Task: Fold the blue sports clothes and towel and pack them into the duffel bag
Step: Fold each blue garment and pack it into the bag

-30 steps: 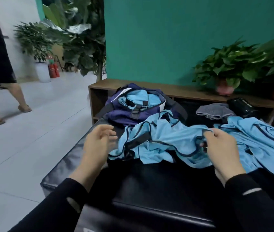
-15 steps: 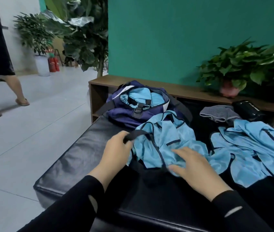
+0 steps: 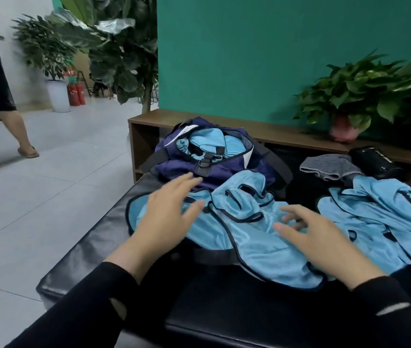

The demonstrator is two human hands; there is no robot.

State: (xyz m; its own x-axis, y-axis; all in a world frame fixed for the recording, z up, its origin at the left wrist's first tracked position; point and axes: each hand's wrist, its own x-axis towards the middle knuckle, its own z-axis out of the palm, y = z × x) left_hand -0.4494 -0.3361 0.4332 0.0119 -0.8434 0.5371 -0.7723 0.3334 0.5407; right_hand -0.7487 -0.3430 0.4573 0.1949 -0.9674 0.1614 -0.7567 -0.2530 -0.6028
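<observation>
— Where's the blue jersey (image 3: pixel 237 222) from your grips?

— Spread on the table (image 3: pixel 94 249), under and between them; its long axis runs from your left grip (image 3: pixel 171 217) across to the near right. Both grips are open, fingers splayed, holding nothing. Your right grip (image 3: pixel 317 242) lies over its middle, the duffel bag (image 3: pixel 214 156) just beyond the left

Nearer me than my hands (image 3: pixel 171 219), I see bare black counter (image 3: pixel 224 305). Beyond the left one, the duffel bag (image 3: pixel 214 156) blocks the way; right of the right one lies a blue garment heap (image 3: pixel 385 222), with bare counter between.
</observation>
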